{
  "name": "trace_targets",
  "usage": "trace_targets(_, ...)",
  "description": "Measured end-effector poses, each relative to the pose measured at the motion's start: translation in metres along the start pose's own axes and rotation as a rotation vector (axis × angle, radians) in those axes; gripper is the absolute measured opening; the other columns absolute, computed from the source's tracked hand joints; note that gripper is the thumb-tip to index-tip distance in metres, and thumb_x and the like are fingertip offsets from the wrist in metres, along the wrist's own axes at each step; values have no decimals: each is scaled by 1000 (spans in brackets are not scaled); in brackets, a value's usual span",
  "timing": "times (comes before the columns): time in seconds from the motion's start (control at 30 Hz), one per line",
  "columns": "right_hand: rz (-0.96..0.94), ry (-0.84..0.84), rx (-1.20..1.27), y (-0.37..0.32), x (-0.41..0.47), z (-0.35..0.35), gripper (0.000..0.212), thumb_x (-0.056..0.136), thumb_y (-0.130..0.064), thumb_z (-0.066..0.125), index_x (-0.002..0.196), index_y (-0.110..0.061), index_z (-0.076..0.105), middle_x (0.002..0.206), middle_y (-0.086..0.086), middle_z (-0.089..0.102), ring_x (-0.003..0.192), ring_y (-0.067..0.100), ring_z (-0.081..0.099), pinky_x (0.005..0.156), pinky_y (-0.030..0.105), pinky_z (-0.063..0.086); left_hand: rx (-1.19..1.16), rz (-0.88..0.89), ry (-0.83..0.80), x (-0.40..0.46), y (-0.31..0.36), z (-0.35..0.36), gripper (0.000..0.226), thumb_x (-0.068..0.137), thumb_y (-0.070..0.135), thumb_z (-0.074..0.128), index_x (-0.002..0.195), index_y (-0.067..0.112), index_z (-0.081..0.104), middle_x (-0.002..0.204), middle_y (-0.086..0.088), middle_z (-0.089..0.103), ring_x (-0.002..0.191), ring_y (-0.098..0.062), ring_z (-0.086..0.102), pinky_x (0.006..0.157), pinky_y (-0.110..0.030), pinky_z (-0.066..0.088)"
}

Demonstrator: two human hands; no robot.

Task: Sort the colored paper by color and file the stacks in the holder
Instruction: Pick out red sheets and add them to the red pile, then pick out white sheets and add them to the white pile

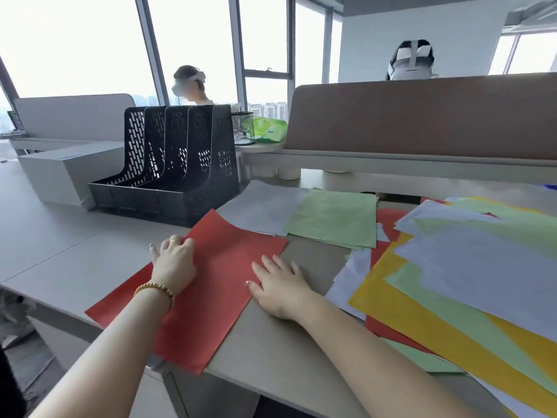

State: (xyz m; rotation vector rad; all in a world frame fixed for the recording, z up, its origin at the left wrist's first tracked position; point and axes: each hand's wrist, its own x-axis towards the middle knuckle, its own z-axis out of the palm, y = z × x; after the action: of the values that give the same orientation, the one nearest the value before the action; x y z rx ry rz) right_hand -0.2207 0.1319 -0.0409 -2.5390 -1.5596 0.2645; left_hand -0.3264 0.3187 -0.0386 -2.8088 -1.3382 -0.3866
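Note:
A stack of red paper [220, 267] lies on the desk in front of me, its near corner hanging over the desk edge. My left hand [174, 260] rests flat on its left side. My right hand [280, 285] lies flat at its right edge, fingers spread, partly on the bare desk. Behind the red stack lie a pale lilac stack [262, 209] and a green stack [334, 218]. A mixed heap of yellow, green, lilac and red sheets [467, 267] spreads over the right. The black holder [180, 164] with several slots stands at the back left, and no paper shows in it.
A grey box [66, 173] sits left of the holder. A mesh pen cup [242, 128] and a green packet [269, 131] stand behind it. A brown divider panel [422, 116] closes the back. Two people with headsets sit beyond.

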Motion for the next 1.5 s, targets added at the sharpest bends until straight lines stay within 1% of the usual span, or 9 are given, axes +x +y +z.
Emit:
trace_targets(0.2,-7,-53,8,4,10,-5,57,100,-43,20,151,-21,9,160,1,-2,147,19,-5,117,46,-4,-92,-87,-122,1,10,0,28,94,18,30,113,6,45,129,-17,48,123,-35,43,106,-52,31)
trace_targets(0.47,6,125,252,45,-13,-38,50,101,-30,34,146,-8,28,155,8,23,144,20,19,115,30,16,-53,45,-117,11,87,-27,14,86,11,37,96,10,48,112,-13,54,112,-33,49,106,-49,29)
trace_targets(0.67,227,313,169,127,-63,-68,40,100,-23,34,138,-13,43,145,7,43,132,26,39,110,37,27,-357,289,-168,-12,199,-21,37,95,24,42,131,12,47,130,-14,51,115,-31,52,99,-39,42)
trace_targets(0.97,553,213,-2,244,-145,-71,60,92,-52,42,143,-22,33,152,1,28,140,24,24,114,43,18,-695,426,-324,-60,339,-6,35,91,8,41,125,8,53,125,-13,57,110,-28,55,74,-24,38)
trace_targets(1.07,563,-14,69,263,-163,-70,95,76,-77,43,150,-28,8,159,-6,-1,147,21,0,116,49,8,-915,316,-449,-67,361,2,37,85,7,48,121,9,55,121,-16,61,108,-31,59,87,-29,47)
trace_targets(1.2,521,-130,52,263,-172,-74,111,69,-79,51,150,-28,-5,158,-2,-15,146,23,-10,117,52,5,-840,343,-390,-75,370,8,37,90,14,43,127,11,52,124,-12,58,112,-31,56,96,-38,47)
trace_targets(1.3,491,-154,12,249,-174,-79,90,82,-64,50,149,-17,13,158,8,3,146,29,5,116,45,18,-851,325,-335,-69,370,12,34,92,11,40,122,12,56,122,-12,60,111,-31,56,94,-33,46)
trace_targets(1.4,444,-45,-72,236,-172,-83,36,90,-37,46,114,-10,49,124,13,53,111,29,51,86,35,44,-984,255,-298,-66,364,12,31,91,6,40,114,9,61,118,-11,63,109,-29,57,94,-34,47)
trace_targets(1.5,423,22,-128,229,-173,-81,12,91,-22,43,95,-12,48,105,11,57,91,27,54,71,30,40,-1177,147,-320,-66,358,9,28,89,3,42,106,7,64,105,-11,66,99,-25,61,91,-38,50)
